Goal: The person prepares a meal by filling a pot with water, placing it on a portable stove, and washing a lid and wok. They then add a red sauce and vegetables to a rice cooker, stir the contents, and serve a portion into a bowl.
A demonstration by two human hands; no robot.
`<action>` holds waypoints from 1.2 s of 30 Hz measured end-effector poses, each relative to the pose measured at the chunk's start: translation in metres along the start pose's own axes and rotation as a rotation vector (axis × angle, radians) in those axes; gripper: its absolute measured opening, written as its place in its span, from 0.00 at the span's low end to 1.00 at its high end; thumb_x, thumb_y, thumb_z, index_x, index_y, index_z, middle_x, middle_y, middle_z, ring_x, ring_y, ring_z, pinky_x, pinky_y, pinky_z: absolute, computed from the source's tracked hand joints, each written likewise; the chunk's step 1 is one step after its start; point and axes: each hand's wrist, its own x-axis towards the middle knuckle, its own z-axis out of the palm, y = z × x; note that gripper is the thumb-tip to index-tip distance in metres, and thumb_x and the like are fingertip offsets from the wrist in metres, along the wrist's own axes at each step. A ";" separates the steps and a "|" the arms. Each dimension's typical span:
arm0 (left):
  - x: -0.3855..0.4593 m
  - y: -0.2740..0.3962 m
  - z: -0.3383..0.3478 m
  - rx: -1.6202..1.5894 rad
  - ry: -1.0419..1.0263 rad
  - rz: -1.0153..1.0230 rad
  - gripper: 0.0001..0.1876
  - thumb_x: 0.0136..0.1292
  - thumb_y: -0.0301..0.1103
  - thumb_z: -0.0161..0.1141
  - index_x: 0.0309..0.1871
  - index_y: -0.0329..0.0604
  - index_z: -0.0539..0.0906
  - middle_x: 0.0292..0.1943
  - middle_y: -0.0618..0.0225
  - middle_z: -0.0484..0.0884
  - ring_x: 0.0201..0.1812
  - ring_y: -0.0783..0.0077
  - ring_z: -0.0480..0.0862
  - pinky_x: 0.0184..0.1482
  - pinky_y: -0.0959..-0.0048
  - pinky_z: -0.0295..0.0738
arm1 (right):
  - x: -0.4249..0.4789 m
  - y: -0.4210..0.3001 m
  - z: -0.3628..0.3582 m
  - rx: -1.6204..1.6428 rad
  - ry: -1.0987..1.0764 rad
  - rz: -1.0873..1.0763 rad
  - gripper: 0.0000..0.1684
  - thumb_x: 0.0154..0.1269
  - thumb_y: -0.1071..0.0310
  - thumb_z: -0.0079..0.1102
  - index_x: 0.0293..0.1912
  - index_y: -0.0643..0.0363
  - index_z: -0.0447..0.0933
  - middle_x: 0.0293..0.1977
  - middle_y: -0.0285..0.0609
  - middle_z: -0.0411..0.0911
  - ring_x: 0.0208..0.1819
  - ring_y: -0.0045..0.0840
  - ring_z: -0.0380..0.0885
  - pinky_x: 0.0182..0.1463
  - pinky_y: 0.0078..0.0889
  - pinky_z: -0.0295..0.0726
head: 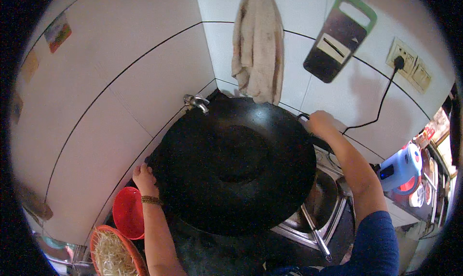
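Observation:
A large dark wok [235, 160] lies before me, its round surface facing the camera. My left hand [145, 178] holds its edge at the left, by what looks like a small ear handle. At the upper right my right hand [321, 124] is closed around the opposite loop handle. Dark shadow hides detail in the wok's middle. Under its right side, a metal sink basin [322, 200] shows partly, with a long-handled metal utensil [314, 232] lying across its rim. A metal tap [197, 103] stands out from the wall just behind the wok.
A red plastic bowl [128, 212] and an orange basket of pale shredded food [114, 254] stand at lower left. A beige towel [258, 44] and a green-handled grater [340, 37] hang on the tiled wall. A blue electric kettle [399, 169] stands right, near a plugged-in cord [385, 98].

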 end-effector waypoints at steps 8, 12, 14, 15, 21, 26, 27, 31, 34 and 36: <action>-0.017 0.059 0.005 0.071 -0.007 0.039 0.04 0.62 0.30 0.52 0.36 0.39 0.74 0.19 0.72 0.71 0.14 0.80 0.65 0.13 0.81 0.56 | 0.045 0.017 0.106 0.470 0.182 0.049 0.15 0.58 0.62 0.50 0.31 0.64 0.79 0.31 0.56 0.78 0.37 0.48 0.77 0.40 0.47 0.75; -0.033 0.130 0.002 0.192 0.044 0.095 0.04 0.63 0.32 0.52 0.38 0.45 0.75 0.18 0.71 0.72 0.12 0.81 0.62 0.10 0.81 0.53 | 0.022 -0.010 0.120 0.425 0.158 -0.144 0.12 0.56 0.66 0.51 0.34 0.63 0.80 0.34 0.56 0.78 0.38 0.49 0.77 0.43 0.48 0.75; -0.035 0.172 -0.002 0.253 -0.026 0.238 0.10 0.59 0.37 0.59 0.40 0.45 0.76 0.21 0.69 0.74 0.12 0.82 0.62 0.11 0.83 0.54 | 0.013 -0.030 0.141 0.647 0.213 -0.108 0.12 0.53 0.67 0.52 0.35 0.61 0.80 0.36 0.55 0.78 0.38 0.48 0.78 0.44 0.48 0.76; -0.037 0.194 -0.002 0.282 -0.045 0.204 0.13 0.59 0.38 0.58 0.45 0.43 0.76 0.22 0.68 0.75 0.13 0.82 0.62 0.12 0.84 0.53 | 0.004 -0.044 0.141 0.689 0.242 -0.103 0.12 0.52 0.67 0.53 0.35 0.60 0.80 0.37 0.54 0.78 0.38 0.47 0.78 0.43 0.48 0.77; -0.042 0.294 0.012 0.530 -0.145 0.683 0.12 0.60 0.35 0.55 0.45 0.40 0.74 0.25 0.63 0.77 0.14 0.83 0.63 0.14 0.85 0.53 | -0.036 -0.115 0.176 1.008 -0.292 -0.096 0.13 0.48 0.65 0.56 0.34 0.62 0.80 0.30 0.50 0.80 0.32 0.40 0.80 0.38 0.43 0.79; -0.112 0.350 0.097 0.574 -0.307 0.641 0.13 0.61 0.34 0.52 0.47 0.39 0.74 0.25 0.65 0.76 0.17 0.81 0.69 0.15 0.86 0.55 | -0.028 -0.148 0.264 1.148 -0.276 -0.302 0.13 0.48 0.63 0.57 0.29 0.63 0.80 0.22 0.47 0.79 0.26 0.40 0.78 0.31 0.42 0.76; -0.114 0.354 0.085 0.588 -0.275 0.662 0.13 0.61 0.34 0.52 0.48 0.38 0.74 0.26 0.66 0.76 0.19 0.80 0.70 0.16 0.86 0.55 | -0.048 -0.172 0.256 1.051 -0.149 -0.424 0.13 0.48 0.63 0.57 0.29 0.63 0.80 0.22 0.48 0.78 0.25 0.40 0.78 0.30 0.42 0.75; -0.167 0.387 0.143 0.346 -0.487 0.753 0.14 0.61 0.31 0.52 0.50 0.38 0.74 0.31 0.69 0.74 0.23 0.79 0.73 0.17 0.86 0.56 | -0.047 -0.144 0.269 1.383 -0.031 -0.311 0.11 0.51 0.64 0.56 0.30 0.62 0.80 0.23 0.50 0.78 0.23 0.38 0.76 0.26 0.41 0.74; -0.150 0.396 0.056 0.649 -0.396 0.860 0.17 0.58 0.19 0.51 0.52 0.42 0.74 0.41 0.67 0.74 0.28 0.78 0.74 0.20 0.84 0.61 | -0.152 -0.213 0.200 1.506 -0.469 -0.350 0.08 0.51 0.69 0.55 0.29 0.63 0.79 0.23 0.50 0.78 0.22 0.35 0.77 0.21 0.39 0.73; -0.165 0.425 0.088 0.761 -0.589 1.307 0.18 0.58 0.18 0.50 0.52 0.42 0.74 0.45 0.66 0.72 0.36 0.76 0.75 0.28 0.81 0.67 | -0.144 -0.161 0.202 1.265 0.011 -0.271 0.08 0.50 0.67 0.57 0.29 0.62 0.79 0.27 0.50 0.79 0.20 0.37 0.77 0.23 0.42 0.75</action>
